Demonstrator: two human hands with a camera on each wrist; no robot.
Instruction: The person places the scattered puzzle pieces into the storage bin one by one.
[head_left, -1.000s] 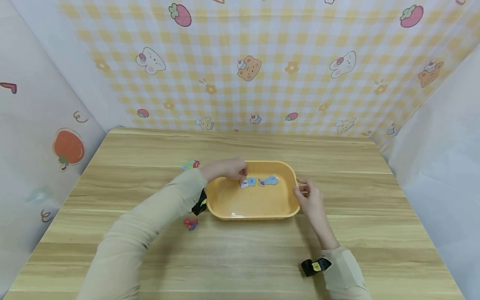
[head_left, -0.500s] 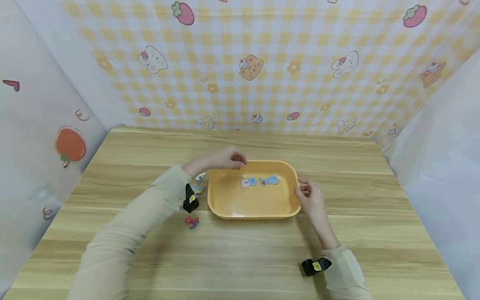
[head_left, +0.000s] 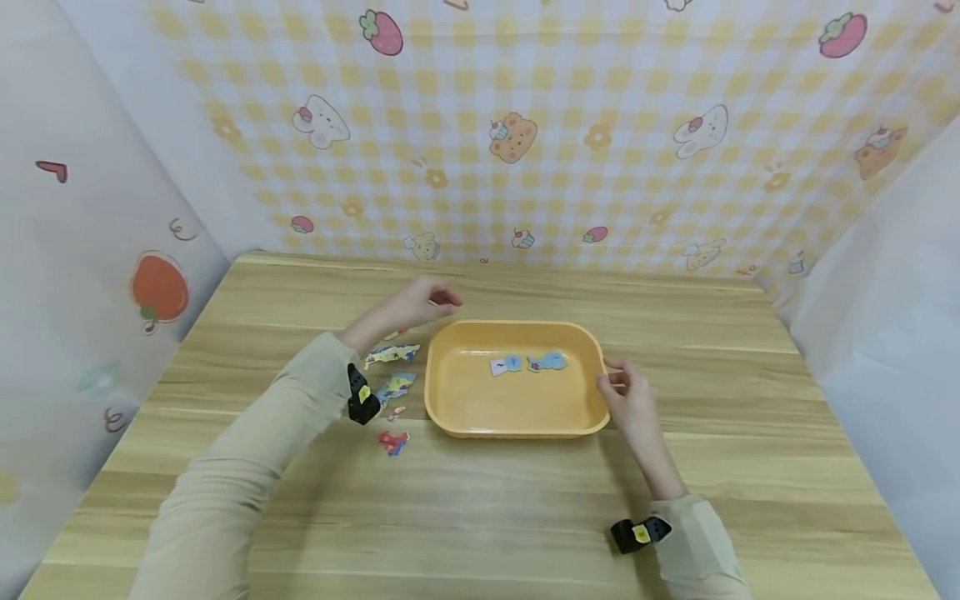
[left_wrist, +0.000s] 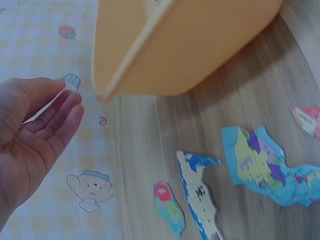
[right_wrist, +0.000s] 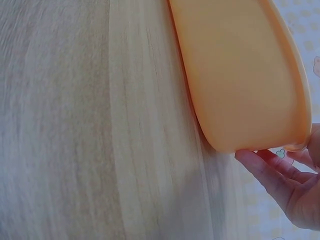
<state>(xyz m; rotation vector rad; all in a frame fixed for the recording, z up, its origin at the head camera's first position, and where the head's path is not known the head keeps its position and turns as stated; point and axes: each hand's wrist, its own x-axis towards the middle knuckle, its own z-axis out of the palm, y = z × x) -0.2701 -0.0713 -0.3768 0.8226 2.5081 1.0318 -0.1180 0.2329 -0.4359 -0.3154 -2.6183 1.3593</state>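
Observation:
My left hand hovers behind the yellow tray's back left corner, touching nothing. Its fingers are loosely bent and hold nothing in the left wrist view. Two small pale blue map-like pieces lie apart inside the tray near its back. At the tray's right end, my right hand holds the rim; fingertips touch the outer wall in the right wrist view, while the thumb tip is partly hidden.
Left of the tray lie several colourful flat pieces: a long cream-and-blue one, a blue-and-yellow one and a red one nearer the front. A patterned cloth stands behind the wooden table.
My left hand has risen out of the tray and moved back and left past its rim, uncovering table pieces. The two pieces inside stay put, and my right hand remains at the rim.

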